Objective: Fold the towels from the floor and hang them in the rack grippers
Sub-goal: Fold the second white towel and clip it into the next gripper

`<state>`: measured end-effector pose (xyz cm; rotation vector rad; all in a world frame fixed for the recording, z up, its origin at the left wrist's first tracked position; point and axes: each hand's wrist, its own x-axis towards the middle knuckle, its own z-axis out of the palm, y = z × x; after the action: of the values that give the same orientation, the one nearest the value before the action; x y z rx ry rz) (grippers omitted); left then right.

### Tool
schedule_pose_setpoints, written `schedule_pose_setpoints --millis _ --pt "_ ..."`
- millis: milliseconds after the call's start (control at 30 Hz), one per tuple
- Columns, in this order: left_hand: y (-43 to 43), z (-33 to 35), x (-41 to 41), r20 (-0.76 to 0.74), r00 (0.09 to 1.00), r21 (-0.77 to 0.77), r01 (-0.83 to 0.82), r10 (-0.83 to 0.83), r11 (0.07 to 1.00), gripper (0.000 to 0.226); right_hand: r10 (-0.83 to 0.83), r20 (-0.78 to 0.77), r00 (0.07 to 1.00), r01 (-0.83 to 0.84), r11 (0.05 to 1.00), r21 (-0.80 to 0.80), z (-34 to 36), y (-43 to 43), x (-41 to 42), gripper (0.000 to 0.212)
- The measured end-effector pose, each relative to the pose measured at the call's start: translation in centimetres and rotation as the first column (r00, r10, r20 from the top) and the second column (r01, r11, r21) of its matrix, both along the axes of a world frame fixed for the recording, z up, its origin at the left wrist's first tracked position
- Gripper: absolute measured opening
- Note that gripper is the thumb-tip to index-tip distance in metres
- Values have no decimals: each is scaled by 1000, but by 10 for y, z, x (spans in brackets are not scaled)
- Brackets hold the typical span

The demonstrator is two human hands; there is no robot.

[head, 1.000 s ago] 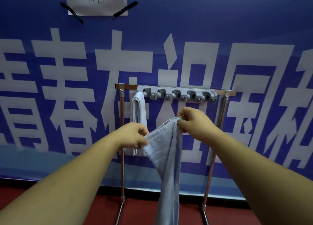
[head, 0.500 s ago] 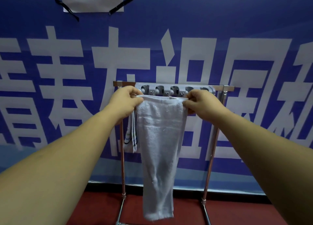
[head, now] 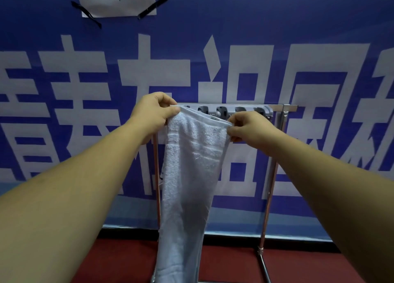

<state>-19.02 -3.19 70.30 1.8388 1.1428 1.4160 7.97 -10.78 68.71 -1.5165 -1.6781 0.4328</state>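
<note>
A long pale grey towel (head: pixel 187 176) hangs folded lengthwise in front of the rack. My left hand (head: pixel 152 112) pinches its top left corner and my right hand (head: pixel 248 127) pinches its top right corner, the top edge stretched between them. Just behind the top edge is the grey gripper bar (head: pixel 241 110) with several round clips, mounted on the metal rack (head: pixel 269 197). A sliver of another hung towel (head: pixel 161 174) shows behind the held one at the rack's left post; the rest of it is hidden.
A blue banner wall (head: pixel 234 37) with large white characters stands right behind the rack. A taped paper sheet (head: pixel 116 0) is high on it. Red floor (head: pixel 230 261) lies below, with the rack's legs reaching down to it.
Both hands went from holding the towel low and bunched to raising it and spreading its top edge. The edge now tilts, left hand higher, right hand slightly lower, close to the clips.
</note>
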Motion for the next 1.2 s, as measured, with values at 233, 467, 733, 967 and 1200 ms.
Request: schedule_pose_setpoints --millis 233,467,733,967,1200 --pt "0 6 -9 -43 999 -5 32 -32 999 4 14 44 999 -15 1000 11 6 1 -1 8" --pt "-1 3 -11 6 996 -8 85 -85 996 5 -43 -92 995 52 994 100 9 5 -4 18" --pt "-1 -4 -1 142 984 -17 112 -109 994 8 -33 -250 968 79 981 176 11 4 -2 20" --pt "0 -4 1 138 984 -22 115 -111 993 5 -42 -273 961 99 975 201 16 3 2 31" --pt "-1 -4 4 124 983 -32 139 -134 990 8 -50 -308 950 97 985 141 7 10 8 20"
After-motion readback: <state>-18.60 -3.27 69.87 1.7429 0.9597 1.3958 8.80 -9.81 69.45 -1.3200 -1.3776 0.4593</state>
